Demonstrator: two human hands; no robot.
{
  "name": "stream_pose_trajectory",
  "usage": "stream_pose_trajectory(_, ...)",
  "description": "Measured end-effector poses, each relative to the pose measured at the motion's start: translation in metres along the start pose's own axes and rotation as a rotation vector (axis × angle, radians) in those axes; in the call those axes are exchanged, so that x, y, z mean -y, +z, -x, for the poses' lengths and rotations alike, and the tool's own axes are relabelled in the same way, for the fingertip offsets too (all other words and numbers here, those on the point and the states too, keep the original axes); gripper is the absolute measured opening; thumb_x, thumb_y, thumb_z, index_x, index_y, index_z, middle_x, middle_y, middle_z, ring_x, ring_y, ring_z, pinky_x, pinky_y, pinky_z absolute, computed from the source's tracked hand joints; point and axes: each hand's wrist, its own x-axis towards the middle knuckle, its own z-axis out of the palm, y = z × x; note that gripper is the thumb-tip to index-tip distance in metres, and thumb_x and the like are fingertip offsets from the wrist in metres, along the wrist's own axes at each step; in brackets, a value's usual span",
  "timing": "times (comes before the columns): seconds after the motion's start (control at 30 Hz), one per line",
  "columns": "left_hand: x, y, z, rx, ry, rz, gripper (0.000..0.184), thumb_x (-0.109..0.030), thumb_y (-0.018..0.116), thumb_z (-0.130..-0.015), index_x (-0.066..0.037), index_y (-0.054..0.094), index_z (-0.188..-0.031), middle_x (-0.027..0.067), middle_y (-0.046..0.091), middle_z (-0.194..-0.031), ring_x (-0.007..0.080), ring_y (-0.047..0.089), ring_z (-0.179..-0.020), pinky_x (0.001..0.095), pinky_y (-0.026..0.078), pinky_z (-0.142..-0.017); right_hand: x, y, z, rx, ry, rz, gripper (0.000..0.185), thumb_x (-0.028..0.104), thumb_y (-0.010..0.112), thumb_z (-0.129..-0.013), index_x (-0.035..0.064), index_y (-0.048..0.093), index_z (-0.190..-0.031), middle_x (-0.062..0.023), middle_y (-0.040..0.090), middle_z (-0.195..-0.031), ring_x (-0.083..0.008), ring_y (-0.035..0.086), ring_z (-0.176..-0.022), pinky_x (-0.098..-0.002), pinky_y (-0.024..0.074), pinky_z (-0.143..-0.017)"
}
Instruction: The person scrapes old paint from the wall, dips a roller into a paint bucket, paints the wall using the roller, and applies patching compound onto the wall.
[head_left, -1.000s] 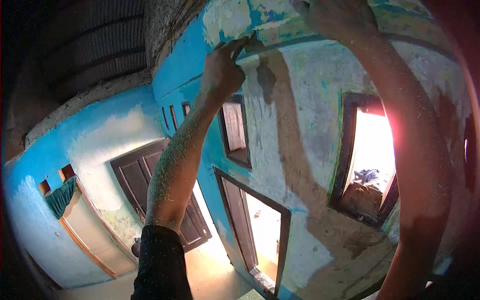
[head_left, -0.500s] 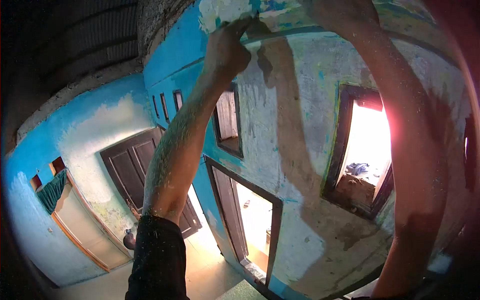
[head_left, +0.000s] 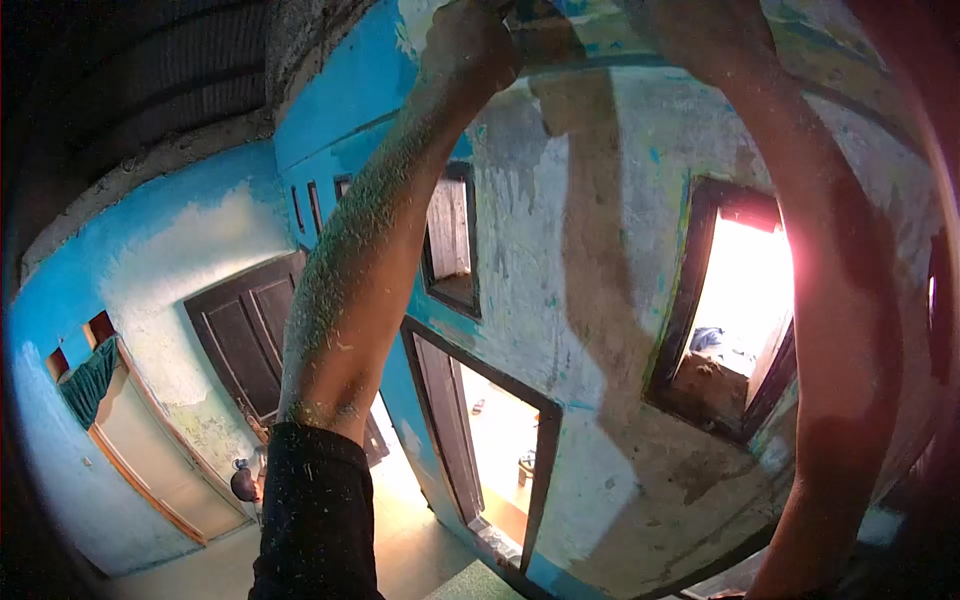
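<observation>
My left hand [head_left: 468, 50] is raised to the upper part of the wall [head_left: 530, 200], its fingers closed. A dark shape shows by its fingertips at the top edge; I cannot make out what it is. Pale paint flakes cover my left forearm. My right hand [head_left: 705, 40] is also up against the wall, partly cut off by the frame, and its fingers are not visible. Around both hands the blue paint is patchy, with white, green and yellow layers showing. A raised ledge [head_left: 600, 60] crosses the wall just below them.
Below are a bright window opening [head_left: 735, 300], a smaller window [head_left: 452, 240] and an open doorway [head_left: 500, 450]. Leftward stand a dark panelled door [head_left: 245, 330] and a doorway with a green curtain [head_left: 90, 385]. Another person's head [head_left: 245, 486] shows low down.
My left hand has moved slightly up and its fingertips now reach the top edge. My right hand has shifted a little right and down. The view has moved slightly.
</observation>
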Motion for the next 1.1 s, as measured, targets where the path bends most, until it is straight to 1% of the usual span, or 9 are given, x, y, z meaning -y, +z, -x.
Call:
stream_pose_trajectory(0.03, -0.007, -0.006, 0.02, -0.209, 0.262, 0.135, 0.062, 0.009, 0.052, -0.07, -0.01, 0.064, -0.128, 0.0267, 0.066, -0.116, 0.0355, 0.065, -0.107, 0.0426, 0.051, -0.083, 0.001, 0.0, 0.002, 0.004, 0.003, -0.004, 0.058, 0.041, 0.037, -0.101, 0.0308, 0.02, -0.155, -0.0086, 0.028, -0.158, -0.0309, 0.025, -0.145, -0.0637, 0.0066, -0.116)
stream_pose_trajectory(0.13, 0.006, -0.001, 0.055, -0.178, 0.283, 0.011, 0.061, -0.001, 0.062, -0.069, -0.02, 0.063, -0.127, 0.0235, 0.065, -0.117, 0.044, 0.064, -0.103, 0.0485, 0.055, -0.09, -0.002, 0.0, 0.004, 0.004, 0.005, -0.015, 0.057, 0.041, 0.038, -0.101, 0.0311, 0.02, -0.155, -0.0084, 0.028, -0.158, -0.0301, 0.024, -0.145, -0.0635, 0.006, -0.117)
stream_pose_trajectory(0.27, -0.002, -0.023, 0.02, 0.013, 0.151, 0.071, 0.062, 0.003, 0.061, -0.068, -0.02, 0.064, -0.126, 0.0247, 0.065, -0.115, 0.0424, 0.065, -0.103, 0.049, 0.055, -0.088, -0.001, -0.002, 0.005, -0.012, 0.008, -0.001, 0.059, 0.042, 0.039, -0.101, 0.0312, 0.02, -0.155, -0.0085, 0.029, -0.158, -0.0299, 0.024, -0.146, -0.0633, 0.0056, -0.116)
stream_pose_trajectory(0.3, -0.005, -0.02, 0.032, -0.027, 0.195, 0.018, 0.055, 0.002, 0.061, -0.074, -0.024, 0.067, -0.122, 0.0168, 0.065, -0.118, 0.0384, 0.064, -0.102, 0.0453, 0.055, -0.088, -0.003, -0.002, 0.005, 0.003, 0.008, -0.018, 0.059, 0.042, 0.039, -0.1, 0.0313, 0.019, -0.155, -0.0085, 0.029, -0.158, -0.03, 0.024, -0.146, -0.0634, 0.0055, -0.116)
stream_pose_trajectory(0.73, -0.004, -0.011, 0.004, -0.121, 0.204, 0.016, 0.05, -0.009, 0.072, -0.072, -0.018, 0.067, -0.121, 0.0197, 0.069, -0.105, 0.0388, 0.067, -0.093, 0.0482, 0.056, -0.083, -0.002, 0.001, 0.0, -0.034, 0.004, 0.018, 0.06, 0.041, 0.04, -0.1, 0.0297, 0.021, -0.155, -0.0082, 0.03, -0.158, -0.0302, 0.026, -0.144, -0.0643, 0.0079, -0.116)
stream_pose_trajectory(0.77, 0.0, -0.008, -0.006, -0.092, 0.181, 0.036, 0.062, -0.003, 0.066, -0.067, -0.017, 0.063, -0.128, 0.023, 0.067, -0.113, 0.0416, 0.067, -0.098, 0.049, 0.056, -0.084, -0.002, 0.003, -0.001, -0.04, -0.001, 0.012, 0.06, 0.041, 0.04, -0.1, 0.0292, 0.021, -0.155, -0.0082, 0.03, -0.158, -0.0304, 0.026, -0.144, -0.0644, 0.0081, -0.116)
stream_pose_trajectory(0.9, 0.015, 0.0, 0.026, -0.113, 0.209, -0.054, 0.06, -0.002, 0.064, -0.07, -0.017, 0.063, -0.128, 0.0225, 0.067, -0.113, 0.0411, 0.067, -0.099, 0.0498, 0.056, -0.083, -0.002, 0.002, 0.007, -0.009, -0.001, -0.029, 0.06, 0.042, 0.04, -0.1, 0.0287, 0.02, -0.155, -0.0078, 0.028, -0.158, -0.0309, 0.025, -0.145, -0.0647, 0.0073, -0.116)
stream_pose_trajectory(1.0, 0.0, -0.027, -0.019, 0.011, 0.151, 0.162, 0.063, 0.013, 0.05, -0.068, -0.009, 0.066, -0.125, 0.0251, 0.066, -0.117, 0.0362, 0.065, -0.107, 0.0422, 0.051, -0.083, -0.002, -0.006, 0.0, 0.023, 0.014, 0.016, 0.06, 0.041, 0.037, -0.101, 0.0292, 0.017, -0.156, -0.0075, 0.026, -0.159, -0.0305, 0.024, -0.146, -0.0648, 0.0052, -0.116)
stream_pose_trajectory(1.1, -0.016, -0.044, -0.027, 0.062, 0.122, 0.092, 0.062, 0.009, 0.054, -0.068, -0.013, 0.065, -0.126, 0.0232, 0.066, -0.116, 0.0407, 0.064, -0.104, 0.0473, 0.052, -0.087, -0.004, -0.003, 0.001, 0.034, 0.012, -0.006, 0.06, 0.04, 0.037, -0.101, 0.0289, 0.016, -0.156, -0.0075, 0.025, -0.16, -0.0307, 0.023, -0.146, -0.0648, 0.0048, -0.116)
